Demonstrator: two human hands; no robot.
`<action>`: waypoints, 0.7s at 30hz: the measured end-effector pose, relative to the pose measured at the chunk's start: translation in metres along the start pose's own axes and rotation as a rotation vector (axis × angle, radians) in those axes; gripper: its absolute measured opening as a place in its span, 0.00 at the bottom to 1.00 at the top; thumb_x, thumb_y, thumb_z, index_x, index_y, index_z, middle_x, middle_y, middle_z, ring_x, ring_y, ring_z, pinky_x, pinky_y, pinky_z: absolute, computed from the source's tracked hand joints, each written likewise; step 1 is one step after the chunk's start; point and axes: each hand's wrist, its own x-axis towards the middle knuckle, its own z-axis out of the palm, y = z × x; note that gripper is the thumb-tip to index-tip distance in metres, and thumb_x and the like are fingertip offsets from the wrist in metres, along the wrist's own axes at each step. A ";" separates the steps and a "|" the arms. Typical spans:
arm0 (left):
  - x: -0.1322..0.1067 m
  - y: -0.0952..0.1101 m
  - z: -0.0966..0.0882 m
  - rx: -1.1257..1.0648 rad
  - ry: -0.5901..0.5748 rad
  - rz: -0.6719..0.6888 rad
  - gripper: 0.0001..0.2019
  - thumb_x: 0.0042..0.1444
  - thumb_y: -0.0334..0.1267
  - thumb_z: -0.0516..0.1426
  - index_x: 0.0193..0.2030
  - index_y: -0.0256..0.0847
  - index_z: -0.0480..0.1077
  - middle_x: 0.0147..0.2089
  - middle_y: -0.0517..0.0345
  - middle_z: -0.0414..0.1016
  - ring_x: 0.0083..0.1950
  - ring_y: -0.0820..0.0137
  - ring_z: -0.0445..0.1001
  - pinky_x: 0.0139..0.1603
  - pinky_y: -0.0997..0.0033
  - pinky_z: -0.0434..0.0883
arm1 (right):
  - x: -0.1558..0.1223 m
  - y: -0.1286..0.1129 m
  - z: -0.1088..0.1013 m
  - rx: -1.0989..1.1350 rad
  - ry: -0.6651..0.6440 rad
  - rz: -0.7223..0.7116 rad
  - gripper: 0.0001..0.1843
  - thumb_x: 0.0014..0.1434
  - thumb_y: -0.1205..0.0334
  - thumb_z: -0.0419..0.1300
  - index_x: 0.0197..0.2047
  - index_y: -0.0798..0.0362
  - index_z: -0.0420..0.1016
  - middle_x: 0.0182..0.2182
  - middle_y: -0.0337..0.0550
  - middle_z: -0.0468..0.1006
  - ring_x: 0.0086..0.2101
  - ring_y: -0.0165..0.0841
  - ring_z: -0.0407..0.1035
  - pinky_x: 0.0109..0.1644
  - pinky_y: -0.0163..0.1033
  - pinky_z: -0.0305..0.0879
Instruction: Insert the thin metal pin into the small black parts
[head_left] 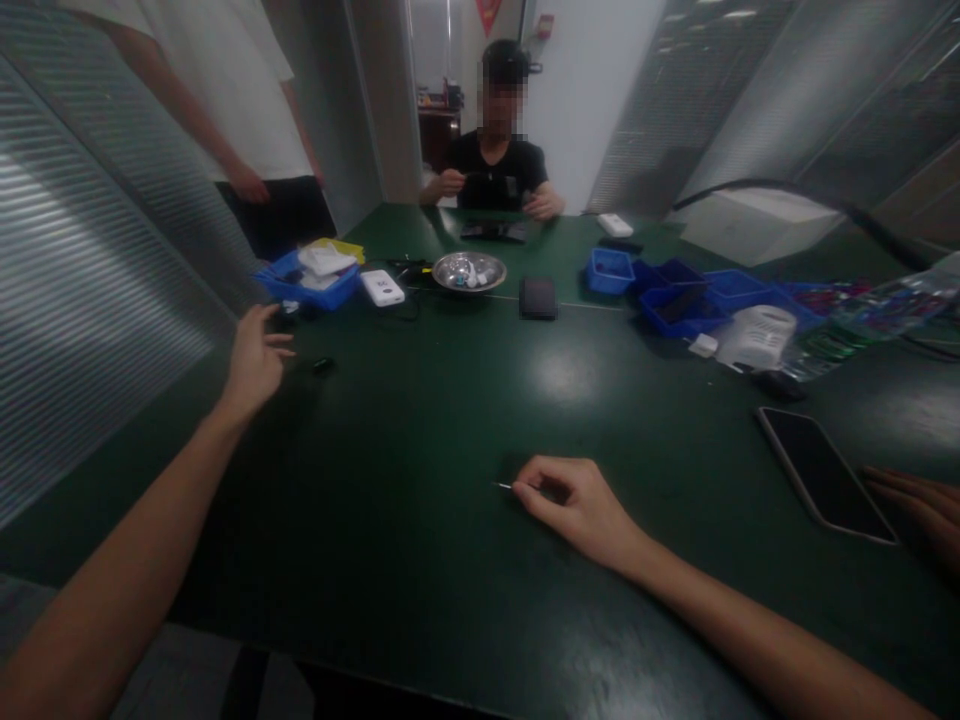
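My right hand [581, 505] is closed in a pinch near the middle of the green table [420, 420]. A thin, silvery metal rod [503, 486] sticks out from between its thumb and forefinger, pointing left; its other end is hidden by the fingers. At the left, my left hand [256, 362] is stretched forward with its fingers apart, holding nothing that I can see. Just beyond its fingertips lies a small dark item [286, 316], too blurred to name. To the right of that hand is a small black piece [322, 365] on the tabletop.
At the back stand a blue tray [339, 292], a white device [383, 289], a metal bowl [470, 288] and a black wallet-like square [538, 299]. Blue bins [610, 272] and a phone [825, 475] are on the right, near another person's hand [919, 505]. One person sits opposite; another stands left.
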 end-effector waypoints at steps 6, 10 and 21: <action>0.004 -0.008 -0.005 0.246 -0.366 0.121 0.22 0.58 0.47 0.62 0.57 0.40 0.75 0.55 0.50 0.77 0.54 0.55 0.75 0.57 0.56 0.71 | -0.001 0.001 0.001 -0.006 0.011 -0.009 0.13 0.68 0.57 0.59 0.36 0.53 0.81 0.29 0.40 0.80 0.29 0.31 0.71 0.32 0.35 0.63; -0.003 0.015 0.007 0.169 -0.422 0.165 0.20 0.59 0.53 0.60 0.52 0.44 0.79 0.50 0.50 0.79 0.48 0.56 0.76 0.48 0.61 0.73 | -0.001 0.004 0.001 -0.010 0.024 -0.014 0.12 0.68 0.57 0.60 0.36 0.53 0.81 0.29 0.39 0.80 0.28 0.31 0.71 0.32 0.35 0.62; -0.123 0.199 0.092 -0.292 -0.753 0.599 0.10 0.63 0.40 0.62 0.49 0.45 0.78 0.45 0.52 0.78 0.46 0.63 0.74 0.47 0.61 0.69 | -0.002 0.010 -0.007 0.003 0.035 0.035 0.12 0.68 0.57 0.60 0.37 0.53 0.81 0.29 0.39 0.80 0.28 0.31 0.71 0.32 0.35 0.63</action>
